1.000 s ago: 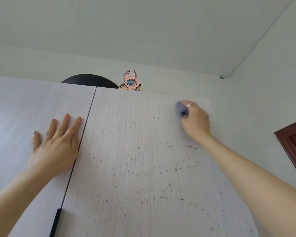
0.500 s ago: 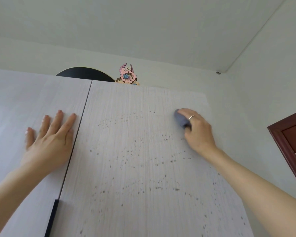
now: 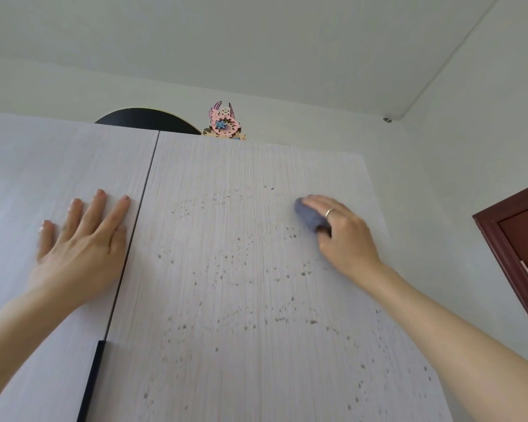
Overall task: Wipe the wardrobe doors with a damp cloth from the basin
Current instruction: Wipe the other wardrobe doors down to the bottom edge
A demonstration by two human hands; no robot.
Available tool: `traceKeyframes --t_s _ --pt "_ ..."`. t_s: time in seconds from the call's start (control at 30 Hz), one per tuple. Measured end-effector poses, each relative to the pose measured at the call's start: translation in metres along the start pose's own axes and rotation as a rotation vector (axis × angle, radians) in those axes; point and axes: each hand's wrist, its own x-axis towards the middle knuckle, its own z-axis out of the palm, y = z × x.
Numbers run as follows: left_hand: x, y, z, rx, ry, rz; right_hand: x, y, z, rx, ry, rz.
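My right hand [image 3: 345, 236] clutches the grey-blue cloth [image 3: 310, 216] against the speckled right door [image 3: 241, 269] — my left hand [image 3: 80, 245] lies flat, fingers spread, on the left door [image 3: 43, 166], centre-left of the frame.

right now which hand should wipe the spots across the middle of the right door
Right. The right hand already holds the cloth against the right door, beside the specks. The left hand lies flat on the left door.

The single head view looks steeply up, close against the wardrobe doors [image 3: 256, 269], toward the ceiling [image 3: 256, 41].
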Motion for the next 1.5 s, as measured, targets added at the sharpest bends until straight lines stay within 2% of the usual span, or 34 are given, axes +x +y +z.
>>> traceKeyframes --t_s 0.1,0.17,0.23,0.33,0.37,0.4,0.43,0.53,0.6,0.67,0.73,0.8,0.83,0.93,0.97,1.03,1.13,1.2,1.27,1.37,1.43,1.5 --pt "-0.005 0.000 -0.001 0.023 -0.020 0.002 0.029 -0.002 -0.003 -0.062 0.126 0.409" --pt "-0.007 0.001 -0.002 0.034 -0.033 0.008 0.043 -0.017 0.002 -0.104 0.166 0.460" --pt "-0.010 0.001 -0.004 0.038 -0.041 0.003 0.045 -0.044 0.013 0.010 0.132 0.322" --pt "-0.016 -0.001 -0.008 0.038 -0.057 0.000 0.033 -0.079 0.030 0.112 -0.130 -0.132" --pt "-0.021 -0.002 -0.007 0.037 -0.064 0.000 0.031 -0.081 0.032 0.088 -0.183 -0.216" --pt "-0.025 -0.003 -0.007 0.035 -0.067 0.004 0.033 -0.078 0.032 0.059 -0.156 -0.204" --pt "-0.026 -0.004 -0.006 0.036 -0.066 0.011 0.038 -0.072 0.029 0.032 -0.078 -0.116" --pt "-0.028 -0.003 -0.007 0.045 -0.077 0.028 0.053 -0.053 0.023 -0.012 0.119 0.379" --pt "-0.028 -0.002 -0.007 0.042 -0.073 0.033 0.057 -0.056 0.025 -0.014 0.158 0.457" --pt "-0.029 -0.004 -0.009 0.040 -0.071 0.031 0.052 -0.078 0.033 0.062 0.098 0.249" --pt "-0.031 -0.006 -0.009 0.035 -0.074 0.028 0.038 -0.098 0.042 0.158 -0.088 -0.119" --pt "-0.032 -0.005 -0.008 0.030 -0.071 0.036 0.035 -0.101 0.045 0.153 -0.258 -0.336" --pt "-0.032 -0.004 -0.009 0.023 -0.070 0.044 0.043 -0.096 0.041 0.128 -0.260 -0.324" --pt "-0.033 -0.004 -0.010 0.017 -0.076 0.054 0.071 -0.080 0.033 0.027 -0.098 0.061" --pt "-0.033 -0.004 -0.010 0.026 -0.077 0.061 0.075 -0.080 0.033 -0.020 -0.040 0.132" --pt "-0.033 -0.006 -0.011 0.035 -0.071 0.073 0.073 -0.100 0.042 -0.009 -0.039 0.036" --pt "-0.034 -0.006 -0.012 0.045 -0.065 0.086 0.039 -0.145 0.063 0.172 -0.268 -0.449" --pt "-0.035 -0.008 -0.013 0.073 -0.074 0.095 0.031 -0.152 0.067 0.135 -0.355 -0.627" --pt "-0.035 -0.009 -0.013 0.095 -0.095 0.107 0.053 -0.144 0.063 0.088 -0.319 -0.507" --pt "-0.036 -0.011 -0.014 0.112 -0.105 0.114 0.095 -0.137 0.060 0.057 -0.197 -0.115" --pt "-0.034 -0.011 -0.013 0.112 -0.092 0.122 0.096 -0.145 0.064 0.054 -0.139 -0.100" --pt "-0.034 -0.014 -0.014 0.116 -0.085 0.131 0.071 -0.153 0.067 0.120 -0.195 -0.289"
